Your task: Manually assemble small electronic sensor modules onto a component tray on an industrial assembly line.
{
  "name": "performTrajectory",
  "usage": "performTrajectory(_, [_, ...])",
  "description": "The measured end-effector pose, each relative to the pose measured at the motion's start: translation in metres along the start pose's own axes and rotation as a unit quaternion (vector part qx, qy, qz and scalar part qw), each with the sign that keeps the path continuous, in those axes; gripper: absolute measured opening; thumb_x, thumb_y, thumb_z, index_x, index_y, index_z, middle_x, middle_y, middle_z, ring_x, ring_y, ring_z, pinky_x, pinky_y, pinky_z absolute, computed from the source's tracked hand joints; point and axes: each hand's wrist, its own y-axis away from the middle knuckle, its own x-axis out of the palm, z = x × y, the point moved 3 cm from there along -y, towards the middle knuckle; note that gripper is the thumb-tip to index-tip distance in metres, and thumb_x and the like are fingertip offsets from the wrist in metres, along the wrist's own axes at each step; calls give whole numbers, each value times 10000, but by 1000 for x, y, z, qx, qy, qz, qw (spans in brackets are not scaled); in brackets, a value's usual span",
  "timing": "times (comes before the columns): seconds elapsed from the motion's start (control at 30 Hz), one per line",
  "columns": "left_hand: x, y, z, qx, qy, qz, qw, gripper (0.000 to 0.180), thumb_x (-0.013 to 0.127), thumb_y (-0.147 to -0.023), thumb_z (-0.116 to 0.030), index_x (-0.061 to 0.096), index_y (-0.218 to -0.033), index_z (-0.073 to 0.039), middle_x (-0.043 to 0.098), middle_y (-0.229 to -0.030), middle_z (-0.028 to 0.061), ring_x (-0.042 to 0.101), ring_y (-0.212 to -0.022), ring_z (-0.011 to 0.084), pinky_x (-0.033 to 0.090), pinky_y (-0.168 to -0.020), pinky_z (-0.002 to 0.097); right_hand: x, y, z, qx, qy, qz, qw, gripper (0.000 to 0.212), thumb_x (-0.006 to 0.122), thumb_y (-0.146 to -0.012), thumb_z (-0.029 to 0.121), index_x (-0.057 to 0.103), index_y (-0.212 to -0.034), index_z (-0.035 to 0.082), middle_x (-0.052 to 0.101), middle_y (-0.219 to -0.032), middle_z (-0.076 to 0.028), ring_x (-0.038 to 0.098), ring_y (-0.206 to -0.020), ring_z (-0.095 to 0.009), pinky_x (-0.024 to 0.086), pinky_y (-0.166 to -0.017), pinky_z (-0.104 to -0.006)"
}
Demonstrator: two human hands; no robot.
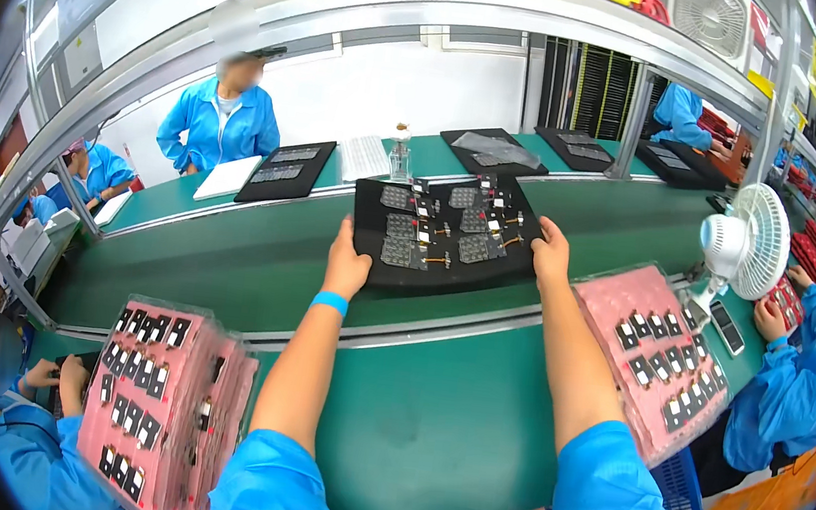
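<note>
Between my two hands is a black foam tray, held over the green conveyor belt. Several small circuit boards with keypad-like pads and short orange flex cables lie on it in two columns. My left hand grips the tray's left edge, thumb up along the side. On the opposite edge, my right hand grips it the same way. The fingers beneath the tray are hidden. A blue band circles my left wrist.
Stacked pink trays of small black-and-white parts stand at left; another pink tray lies at right beside a white fan and a phone-like device. More black trays line the far side. Co-workers in blue sit and stand around.
</note>
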Motion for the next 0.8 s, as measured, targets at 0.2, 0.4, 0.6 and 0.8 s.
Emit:
performTrajectory(0.2, [25, 3, 44, 68, -209, 9, 975, 572, 551, -749, -61, 476, -1310, 26, 552, -1234, 260, 498, -1142, 441, 382, -1010, 470, -25, -17, -70, -67, 278, -92, 954, 374, 546, -745, 89, 653, -1093, 3, 661, -1087, -196, 621, -1049, -330, 464, -940, -372])
performTrajectory(0.4, [26, -4, 33, 17, -233, 43, 971, 555, 547, -802, -127, 465, -1330, 21, 520, -1275, 252, 464, -1173, 417, 363, -1029, 455, -19, -23, -52, -79, 404, -92, 907, 381, 548, -735, 120, 663, -1082, 12, 665, -1014, -216, 612, -998, -372, 473, -903, -424])
performTrajectory(0.6, [32, 0, 38, -8, -211, 38, 977, 596, 613, -856, -261, 435, -1354, 16, 513, -1299, 254, 443, -1218, 420, 352, -1037, 456, -13, -4, -30, -137, 547, -134, 815, 387, 582, -709, 101, 675, -1081, 44, 579, -1202, -219, 511, -1149, -382, 428, -972, -464])
performTrajectory(0.8, [7, 31, 31, -18, -252, -5, 968, 635, 636, -868, -357, 455, -1331, 39, 514, -1305, 260, 436, -1247, 409, 338, -1046, 473, 10, 27, -22, -220, 524, -103, 817, 452, 621, -712, 100, 607, -1159, 30, 502, -1289, -237, 440, -1233, -399, 350, -1043, -494])
